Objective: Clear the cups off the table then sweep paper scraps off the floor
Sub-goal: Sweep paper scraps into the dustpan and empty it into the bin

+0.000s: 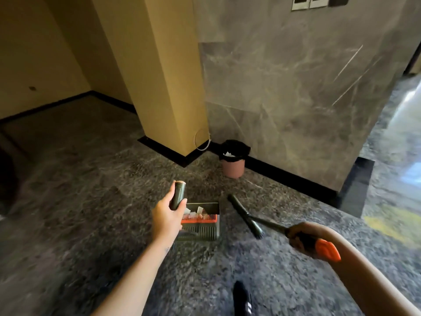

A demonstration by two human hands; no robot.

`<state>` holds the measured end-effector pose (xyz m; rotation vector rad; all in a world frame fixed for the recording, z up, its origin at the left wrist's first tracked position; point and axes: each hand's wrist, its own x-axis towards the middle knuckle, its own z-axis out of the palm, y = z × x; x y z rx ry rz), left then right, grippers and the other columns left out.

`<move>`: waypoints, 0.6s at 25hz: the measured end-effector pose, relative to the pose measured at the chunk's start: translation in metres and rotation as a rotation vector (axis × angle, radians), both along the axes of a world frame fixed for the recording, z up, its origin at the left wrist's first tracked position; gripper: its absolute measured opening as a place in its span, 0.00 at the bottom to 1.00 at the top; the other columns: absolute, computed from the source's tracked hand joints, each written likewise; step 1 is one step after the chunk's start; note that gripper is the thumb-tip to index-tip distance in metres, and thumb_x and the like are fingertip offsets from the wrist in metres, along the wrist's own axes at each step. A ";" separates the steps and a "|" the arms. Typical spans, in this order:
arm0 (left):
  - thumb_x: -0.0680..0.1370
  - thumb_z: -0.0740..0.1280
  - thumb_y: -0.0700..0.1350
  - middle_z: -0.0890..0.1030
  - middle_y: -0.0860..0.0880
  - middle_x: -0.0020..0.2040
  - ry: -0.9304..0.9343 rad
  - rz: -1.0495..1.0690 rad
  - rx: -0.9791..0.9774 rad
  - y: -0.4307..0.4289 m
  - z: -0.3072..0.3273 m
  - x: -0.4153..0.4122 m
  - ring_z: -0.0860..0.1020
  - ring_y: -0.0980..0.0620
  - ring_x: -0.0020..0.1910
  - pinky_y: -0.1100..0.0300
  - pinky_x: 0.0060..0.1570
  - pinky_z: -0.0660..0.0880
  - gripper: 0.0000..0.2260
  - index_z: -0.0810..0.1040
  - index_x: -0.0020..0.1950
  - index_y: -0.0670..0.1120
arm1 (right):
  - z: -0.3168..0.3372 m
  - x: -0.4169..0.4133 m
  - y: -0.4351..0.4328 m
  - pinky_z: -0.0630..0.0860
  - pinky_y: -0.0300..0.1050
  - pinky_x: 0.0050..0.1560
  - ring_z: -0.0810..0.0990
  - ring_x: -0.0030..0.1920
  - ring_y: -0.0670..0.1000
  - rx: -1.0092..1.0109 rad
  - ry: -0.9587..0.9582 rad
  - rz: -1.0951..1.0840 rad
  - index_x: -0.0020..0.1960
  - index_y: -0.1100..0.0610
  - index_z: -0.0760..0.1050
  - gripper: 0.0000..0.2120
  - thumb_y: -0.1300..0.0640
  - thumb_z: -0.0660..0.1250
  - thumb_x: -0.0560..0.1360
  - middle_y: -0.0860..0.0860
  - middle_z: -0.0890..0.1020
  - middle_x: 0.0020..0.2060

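My left hand [167, 215] grips the dark upright handle [178, 195] of a dustpan [202, 224]. The pan has an orange comb strip and holds several white paper scraps [198, 210]. My right hand [298, 238] grips a dark broom [245, 215] near its orange handle end [328, 250]. The broom's head lies low over the floor, to the right of the pan. Ahead, by the wall, stands a small pink bin [232, 166] with a black liner and white paper inside.
A yellow pillar [164, 87] stands left of the bin and a grey marble wall [296, 87] with a black skirting stands behind it. A white cable loop [201, 140] hangs at the pillar's base. My dark shoe [242, 297] shows at the bottom. The floor is dark speckled stone.
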<state>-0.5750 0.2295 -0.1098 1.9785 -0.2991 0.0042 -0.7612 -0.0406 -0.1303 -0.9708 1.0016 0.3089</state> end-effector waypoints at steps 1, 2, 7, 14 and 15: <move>0.76 0.69 0.41 0.83 0.42 0.49 -0.009 0.011 0.010 -0.016 -0.007 0.040 0.80 0.40 0.35 0.48 0.34 0.80 0.24 0.69 0.71 0.50 | -0.008 0.038 -0.015 0.65 0.30 0.14 0.69 0.13 0.49 0.003 -0.009 -0.025 0.34 0.66 0.67 0.13 0.69 0.55 0.77 0.57 0.70 0.17; 0.77 0.69 0.42 0.82 0.40 0.49 -0.006 0.027 0.009 -0.031 -0.012 0.078 0.80 0.41 0.33 0.51 0.32 0.80 0.24 0.69 0.71 0.50 | -0.014 0.071 -0.028 0.65 0.30 0.14 0.69 0.13 0.48 0.016 -0.021 -0.039 0.34 0.65 0.66 0.13 0.69 0.55 0.78 0.57 0.70 0.17; 0.77 0.67 0.43 0.77 0.44 0.35 -0.004 0.003 -0.024 -0.120 -0.013 0.270 0.71 0.56 0.22 0.62 0.21 0.73 0.24 0.68 0.72 0.50 | -0.027 0.240 -0.119 0.64 0.30 0.14 0.69 0.13 0.48 0.033 -0.010 -0.084 0.35 0.65 0.66 0.13 0.67 0.53 0.78 0.57 0.70 0.18; 0.78 0.67 0.42 0.80 0.38 0.50 -0.100 -0.166 -0.001 -0.209 0.029 0.476 0.73 0.54 0.25 0.66 0.20 0.72 0.24 0.65 0.73 0.48 | 0.039 0.381 -0.181 0.63 0.31 0.12 0.68 0.13 0.47 -0.025 -0.113 -0.257 0.38 0.61 0.65 0.11 0.68 0.52 0.78 0.55 0.69 0.18; 0.78 0.67 0.42 0.81 0.40 0.49 -0.128 -0.209 0.003 -0.220 0.033 0.505 0.73 0.53 0.24 0.67 0.20 0.71 0.24 0.66 0.73 0.48 | 0.046 0.399 -0.181 0.63 0.32 0.12 0.67 0.14 0.46 -0.042 -0.141 -0.281 0.40 0.60 0.65 0.10 0.68 0.52 0.78 0.55 0.68 0.18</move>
